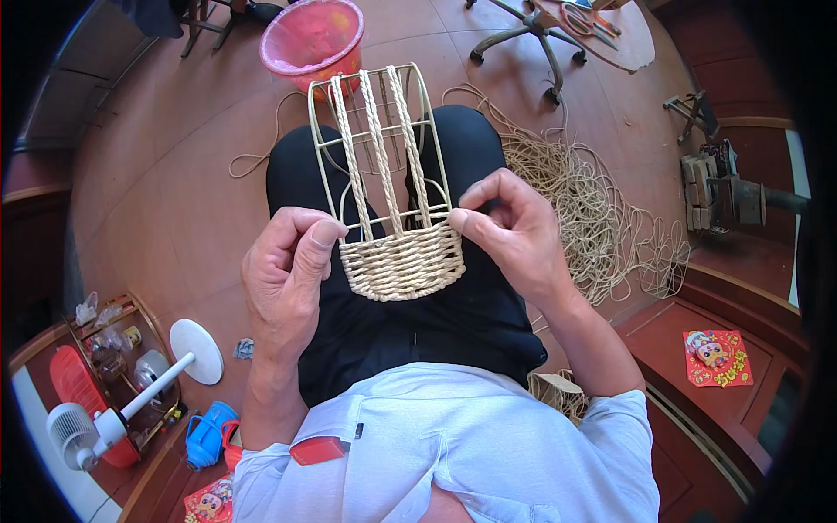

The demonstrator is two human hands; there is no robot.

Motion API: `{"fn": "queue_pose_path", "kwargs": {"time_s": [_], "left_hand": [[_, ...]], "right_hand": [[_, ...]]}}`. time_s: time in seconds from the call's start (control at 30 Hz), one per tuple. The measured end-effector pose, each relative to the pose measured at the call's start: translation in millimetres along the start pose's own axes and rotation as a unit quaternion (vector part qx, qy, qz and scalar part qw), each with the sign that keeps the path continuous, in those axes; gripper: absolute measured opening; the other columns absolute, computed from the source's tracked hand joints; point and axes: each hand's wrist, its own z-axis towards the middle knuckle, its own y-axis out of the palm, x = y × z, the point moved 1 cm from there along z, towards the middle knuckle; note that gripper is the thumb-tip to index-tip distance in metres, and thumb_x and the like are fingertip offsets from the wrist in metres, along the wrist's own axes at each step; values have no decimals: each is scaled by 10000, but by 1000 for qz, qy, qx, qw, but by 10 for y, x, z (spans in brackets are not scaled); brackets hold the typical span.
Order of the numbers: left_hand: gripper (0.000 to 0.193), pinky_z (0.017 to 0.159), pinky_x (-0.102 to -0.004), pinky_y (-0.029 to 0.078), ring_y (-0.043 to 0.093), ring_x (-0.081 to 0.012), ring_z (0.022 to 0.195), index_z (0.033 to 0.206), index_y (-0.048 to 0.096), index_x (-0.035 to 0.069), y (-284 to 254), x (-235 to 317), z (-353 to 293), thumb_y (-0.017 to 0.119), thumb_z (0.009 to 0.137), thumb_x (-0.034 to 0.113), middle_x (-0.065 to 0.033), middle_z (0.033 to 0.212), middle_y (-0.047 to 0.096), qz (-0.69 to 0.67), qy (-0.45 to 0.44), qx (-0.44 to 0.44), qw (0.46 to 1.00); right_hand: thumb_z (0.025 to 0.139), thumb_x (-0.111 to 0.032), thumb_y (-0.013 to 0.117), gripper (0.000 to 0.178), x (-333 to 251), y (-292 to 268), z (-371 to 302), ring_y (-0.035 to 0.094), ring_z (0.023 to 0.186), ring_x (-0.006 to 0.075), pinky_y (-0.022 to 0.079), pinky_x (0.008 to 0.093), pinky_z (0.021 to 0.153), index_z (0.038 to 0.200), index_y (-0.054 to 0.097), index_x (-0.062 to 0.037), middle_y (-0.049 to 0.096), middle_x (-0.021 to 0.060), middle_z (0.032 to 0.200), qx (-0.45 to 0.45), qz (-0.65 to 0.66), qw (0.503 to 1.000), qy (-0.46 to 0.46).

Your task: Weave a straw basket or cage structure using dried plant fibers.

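A half-woven basket (403,266) rests over my lap, its thin pale metal frame (324,174) pointing away from me. Tan twisted paper cord is woven tightly across the near end. Three lengths of cord (377,148) run lengthwise along the open part of the frame. My left hand (292,266) pinches the left side of the frame at the edge of the weave, between thumb and fingers. On the opposite side, my right hand (514,231) pinches the right edge where the weaving stops. Whether a loose cord end is between the right fingers cannot be made out.
Loose tan cord (593,218) lies in a big tangled heap on the floor at right. Beyond my knees are a pink bucket (350,65) and a wheeled chair base (536,26). Scissors (580,17) lie on a board at top right. A white fan (196,353) and blue jug (207,436) are at lower left.
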Motion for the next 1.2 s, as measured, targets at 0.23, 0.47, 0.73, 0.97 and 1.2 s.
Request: {"fn": "queue_pose_path", "kwargs": {"time_s": [0.23, 0.47, 0.73, 0.97, 1.2], "left_hand": [[223, 605, -217, 375, 473, -20, 690, 1052, 738, 28, -26, -64, -52, 707, 1136, 233, 56, 809, 599, -13, -10, -6, 1000], [258, 614, -206, 353, 456, -10, 695, 1040, 727, 38, 81, -72, -27, 692, 1144, 271, 64, 829, 599, -14, 12, -17, 1000], [79, 676, -345, 518, 649, -197, 753, 1044, 724, 23, 310, 69, 62, 769, 1028, 86, -57, 879, 675, 173, 137, -20, 975], [140, 712, -441, 556, 696, -317, 823, 1039, 715, 58, 518, 65, 31, 803, 931, 48, -121, 922, 649, 361, 259, -20, 896], [131, 740, -430, 569, 668, -293, 856, 1055, 686, 37, 548, 94, 86, 760, 954, 77, -116, 935, 591, 438, 269, -45, 856]], "right_hand": [[999, -95, 799, 497, -192, 100, 32, 455, 610, -30, 308, 166, 500, 1418, 544, -17, 758, 34, 1142, -47, 381, 921, 62], [997, -105, 811, 589, -157, 201, 49, 416, 563, -30, 292, 168, 481, 1499, 518, -8, 759, 10, 1077, -40, 430, 898, 78], [1019, -133, 788, 572, -195, 66, 82, 422, 567, -18, 291, 173, 488, 1525, 541, -35, 715, -40, 962, -88, 423, 898, 77], [1056, -162, 761, 584, -12, 204, 154, 398, 575, -12, 271, 189, 499, 1587, 533, -80, 604, -100, 841, -149, 447, 879, 71], [1059, -164, 773, 632, -22, 128, 208, 415, 602, -15, 310, 173, 505, 1623, 506, -69, 591, -89, 894, -176, 443, 876, 71]]}}
